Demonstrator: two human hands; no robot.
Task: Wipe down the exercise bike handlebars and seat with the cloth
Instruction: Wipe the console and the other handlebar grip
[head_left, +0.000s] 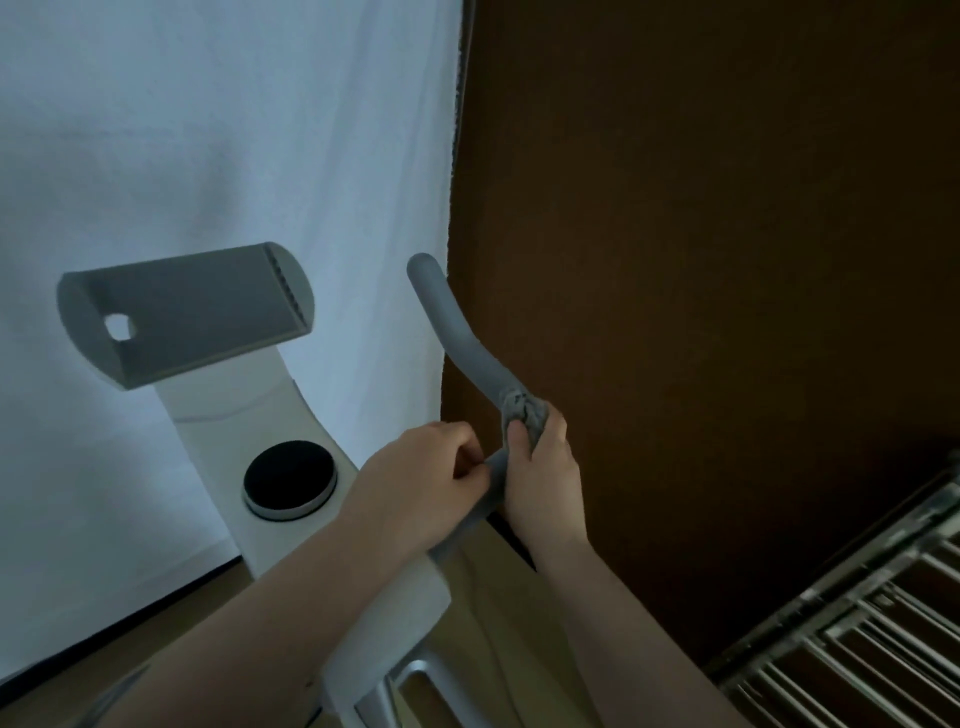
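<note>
The right hand (540, 467) wraps the grey cloth (519, 410) around the handlebar (457, 332); its grip is curled tight on it. Just beside it, the left hand (421, 478) pinches the same bar.

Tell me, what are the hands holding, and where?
The right hand grips a crumpled grey cloth wrapped round the curved grey padded handlebar, mid-bar. The left hand pinches the bar just below.
</note>
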